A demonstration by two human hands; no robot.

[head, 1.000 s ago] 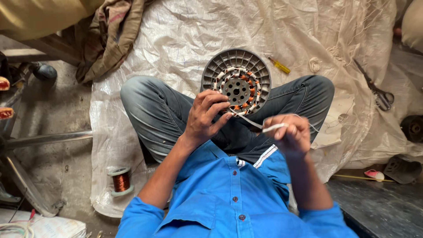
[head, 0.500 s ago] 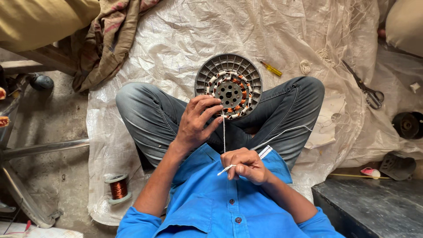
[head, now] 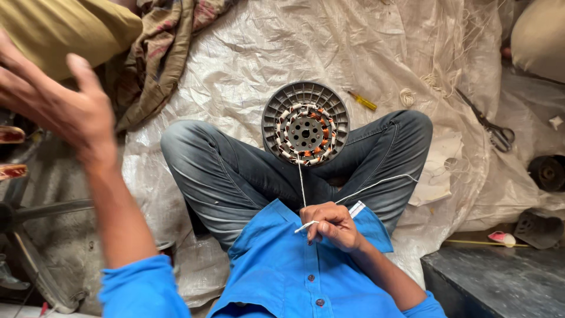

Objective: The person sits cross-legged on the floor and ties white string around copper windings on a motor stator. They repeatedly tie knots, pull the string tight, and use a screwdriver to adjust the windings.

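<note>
Fingers of the right hand (head: 331,225) pinch a white cord (head: 302,187) running taut up to the round motor stator (head: 305,124) resting on the crossed legs. Left hand (head: 56,103) hangs open and empty, raised well left of the stator. Scissors (head: 491,128) lie far right of it.

The left hand (head: 62,106) is raised high at the left, palm open and fingers (head: 82,68) spread and empty, forearm sloping down to a blue sleeve. The right hand (head: 332,225) sits near the chest, fingers curled shut in a pinch, wrist bent, forearm running down to the right.
</note>
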